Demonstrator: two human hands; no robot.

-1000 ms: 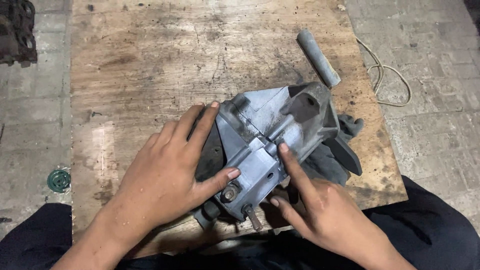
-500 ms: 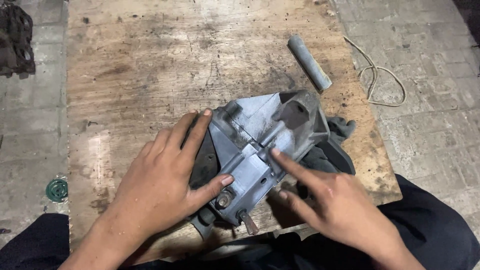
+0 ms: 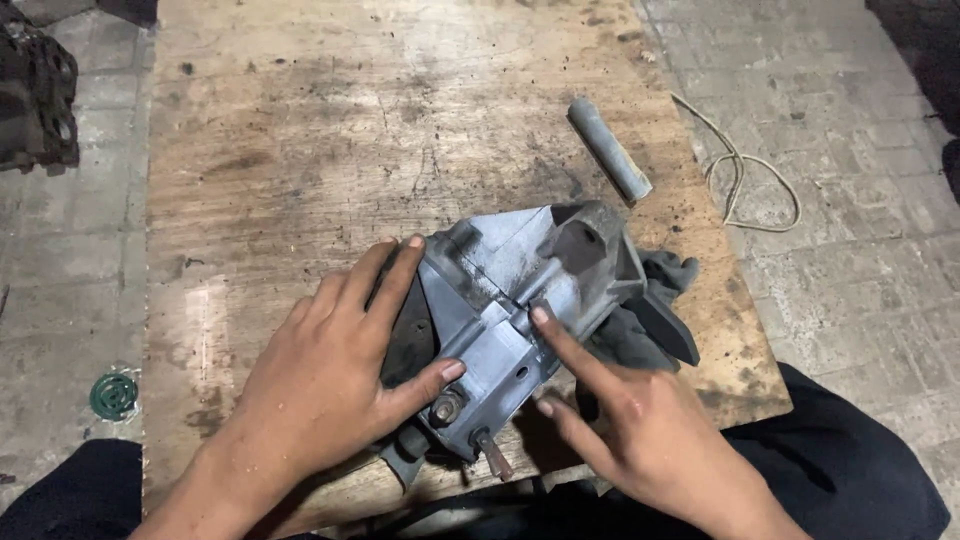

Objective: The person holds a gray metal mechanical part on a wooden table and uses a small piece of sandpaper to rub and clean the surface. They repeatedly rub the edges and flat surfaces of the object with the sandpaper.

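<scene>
A grey cast-metal machine housing (image 3: 520, 290) lies on a worn wooden board (image 3: 330, 150), with a rusty bolt and a short pin at its near end. My left hand (image 3: 330, 375) grips its left side, fingers spread over the top edge and thumb near the bolt. My right hand (image 3: 625, 420) rests at the housing's right side, with the index finger stretched onto its upper face. A dark grey rag (image 3: 650, 320) lies under the part on the right.
A grey metal tube (image 3: 608, 150) lies on the board beyond the housing. A loop of pale cord (image 3: 745, 175) lies on the tiled floor to the right. A dark engine-like part (image 3: 35, 95) sits at far left, and a green round drain cover (image 3: 113, 395) is in the floor.
The view has shifted slightly, and the housing has turned a little under my hands. My right index finger has slid further along its top face.
</scene>
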